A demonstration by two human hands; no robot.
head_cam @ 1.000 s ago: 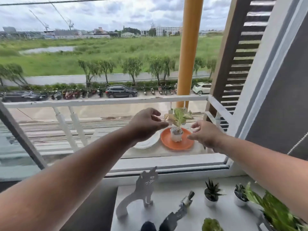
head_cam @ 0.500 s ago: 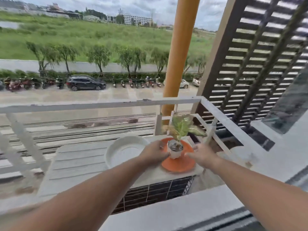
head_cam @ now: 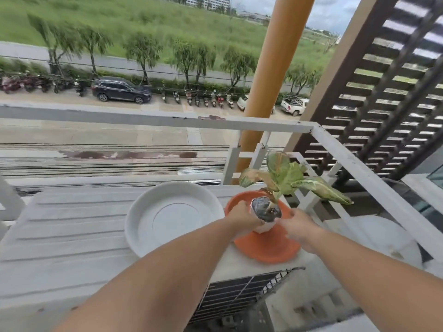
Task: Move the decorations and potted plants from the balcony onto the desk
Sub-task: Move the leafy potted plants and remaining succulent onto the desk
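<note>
A small potted plant (head_cam: pixel 266 209) with pale green variegated leaves sits in a white pot on an orange saucer (head_cam: pixel 266 248), on top of the outdoor unit on the balcony. My left hand (head_cam: pixel 242 219) wraps the pot's left side. My right hand (head_cam: pixel 297 226) closes on its right side. The pot's lower part is hidden by my fingers. The desk is out of view.
An empty white saucer (head_cam: pixel 172 216) lies just left of the orange one on the unit's ribbed top (head_cam: pixel 72 226). The white railing (head_cam: pixel 167 119) runs behind and along the right. A second white dish (head_cam: pixel 386 238) lies on the balcony floor, right. An orange column (head_cam: pixel 271 75) stands beyond.
My view has leaned out over the balcony and the desk has dropped out of sight. Both hands have come down from near the leaves onto the sides of the pot.
</note>
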